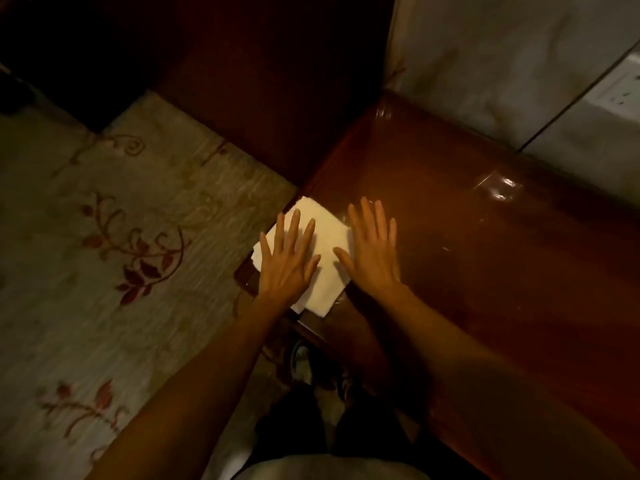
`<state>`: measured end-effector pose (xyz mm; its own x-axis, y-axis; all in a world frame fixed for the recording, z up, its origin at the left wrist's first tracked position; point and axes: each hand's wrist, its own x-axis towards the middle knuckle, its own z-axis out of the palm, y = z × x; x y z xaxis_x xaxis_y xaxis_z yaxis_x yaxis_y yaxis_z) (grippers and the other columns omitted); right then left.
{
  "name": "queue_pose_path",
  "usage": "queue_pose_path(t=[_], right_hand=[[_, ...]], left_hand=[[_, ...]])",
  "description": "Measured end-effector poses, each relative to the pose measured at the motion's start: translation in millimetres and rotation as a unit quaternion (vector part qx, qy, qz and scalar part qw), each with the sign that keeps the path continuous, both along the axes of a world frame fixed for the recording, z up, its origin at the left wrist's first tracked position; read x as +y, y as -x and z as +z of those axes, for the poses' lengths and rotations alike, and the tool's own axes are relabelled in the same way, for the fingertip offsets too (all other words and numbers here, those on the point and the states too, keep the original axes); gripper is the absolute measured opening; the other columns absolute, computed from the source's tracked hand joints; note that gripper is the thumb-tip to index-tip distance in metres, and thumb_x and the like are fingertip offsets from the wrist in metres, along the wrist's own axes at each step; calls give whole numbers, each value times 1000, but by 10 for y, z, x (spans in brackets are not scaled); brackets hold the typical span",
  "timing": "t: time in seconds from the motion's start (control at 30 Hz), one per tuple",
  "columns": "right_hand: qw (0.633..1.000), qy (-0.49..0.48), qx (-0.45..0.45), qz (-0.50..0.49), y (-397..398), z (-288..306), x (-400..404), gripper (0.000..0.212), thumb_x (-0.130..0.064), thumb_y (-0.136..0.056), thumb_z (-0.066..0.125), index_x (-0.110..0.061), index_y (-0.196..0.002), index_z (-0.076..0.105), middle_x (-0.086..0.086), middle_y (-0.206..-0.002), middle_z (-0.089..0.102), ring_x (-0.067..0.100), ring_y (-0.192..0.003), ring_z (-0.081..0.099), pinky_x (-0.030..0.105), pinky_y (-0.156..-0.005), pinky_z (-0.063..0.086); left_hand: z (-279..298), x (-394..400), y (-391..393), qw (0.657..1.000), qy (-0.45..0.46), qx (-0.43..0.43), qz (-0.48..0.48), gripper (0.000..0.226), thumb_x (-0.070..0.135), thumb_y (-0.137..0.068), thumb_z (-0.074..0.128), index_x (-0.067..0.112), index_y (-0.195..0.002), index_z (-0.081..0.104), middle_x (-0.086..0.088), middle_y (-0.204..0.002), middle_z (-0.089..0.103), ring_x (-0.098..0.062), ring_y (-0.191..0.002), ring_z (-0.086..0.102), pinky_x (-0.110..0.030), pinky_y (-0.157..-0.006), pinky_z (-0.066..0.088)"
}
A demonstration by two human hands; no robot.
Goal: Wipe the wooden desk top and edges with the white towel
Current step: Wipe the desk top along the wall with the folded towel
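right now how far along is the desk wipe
Done: hard to tell; the desk top shines, but no wiped path is visible.
In hand: the towel lies folded at the desk's left corner, overhanging the edge. The left hand is flat on it, the right hand half on it, half on the wood; fingers spread.
Left: probably most of the top to the right, and the edges.

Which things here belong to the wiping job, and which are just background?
Job:
white towel
wooden desk
left hand, flat on the towel
right hand, flat, partly on the towel

Background:
floral rug
wall socket
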<state>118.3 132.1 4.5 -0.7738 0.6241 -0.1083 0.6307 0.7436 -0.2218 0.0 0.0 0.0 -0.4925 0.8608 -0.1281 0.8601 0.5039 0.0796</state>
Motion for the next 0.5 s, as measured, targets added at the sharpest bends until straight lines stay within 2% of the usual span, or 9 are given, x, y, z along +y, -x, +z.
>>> queue_pose_path(t=[0.13,0.27,0.4,0.5], right_hand=[[998,33,-44,29,120,-207,-222,75,-56,-94,34,-19,-150,-1,11,-159,-5,32,-145,-9,53,-115,-2],[997,71,-27,22,242,-349,-430,65,-47,-97,33,-20,-150,7,10,-160,-1,31,-146,-7,53,-116,-2],[996,78,4,-45,379,-456,-661,56,-39,-99,34,-19,-149,18,8,-159,8,29,-146,-3,51,-116,-1],[992,66,48,-95,448,-510,-700,51,-34,-99,37,-17,-146,30,8,-157,19,30,-146,8,55,-117,8]], left_hand=[[-216,-153,60,999,39,-21,-8,66,50,-97,29,22,-150,3,-12,-159,-4,-35,-145,-8,-63,-112,9],[-372,-163,230,997,22,-55,-57,64,49,-96,33,24,-148,4,-11,-158,-2,-37,-144,-6,-64,-113,7],[-511,-150,391,993,10,-55,-101,64,49,-95,29,26,-148,3,-11,-157,1,-40,-144,-2,-66,-110,8],[-564,-103,444,992,-13,-59,-112,63,46,-93,28,24,-149,9,-13,-157,11,-40,-143,7,-65,-109,16]])
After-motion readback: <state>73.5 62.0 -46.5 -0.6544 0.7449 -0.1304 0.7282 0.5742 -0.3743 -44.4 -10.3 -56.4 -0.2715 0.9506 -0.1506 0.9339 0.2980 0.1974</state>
